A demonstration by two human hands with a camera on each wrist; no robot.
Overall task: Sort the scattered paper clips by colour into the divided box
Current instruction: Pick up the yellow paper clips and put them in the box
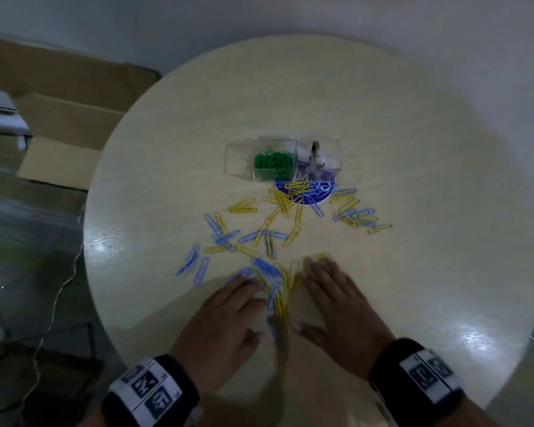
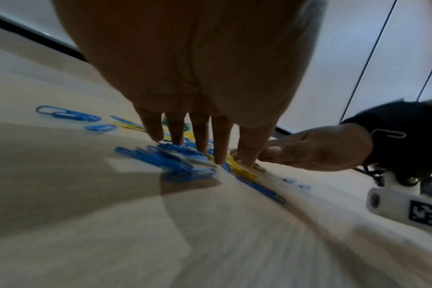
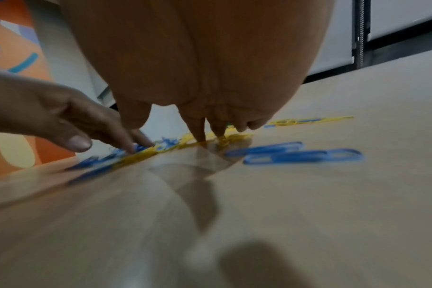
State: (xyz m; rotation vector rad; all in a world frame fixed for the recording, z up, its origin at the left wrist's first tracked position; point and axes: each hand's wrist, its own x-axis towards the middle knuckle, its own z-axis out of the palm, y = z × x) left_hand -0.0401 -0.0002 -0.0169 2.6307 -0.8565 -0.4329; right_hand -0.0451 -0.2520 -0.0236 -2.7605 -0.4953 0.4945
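Paper clips (image 1: 278, 288), blue and yellow mixed, lie bunched between our left hand (image 1: 228, 322) and right hand (image 1: 336, 306) near the table's (image 1: 413, 180) near edge; both hands press flat, fingers straight; the divided box (image 1: 275, 163) sits beyond, toward the middle.

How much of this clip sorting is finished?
Done: green clips fill one compartment of the box. In hand: the left hand and right hand press flat on a blue and yellow pile. Left: every blue and yellow clip; the outer compartment beside the green looks empty.
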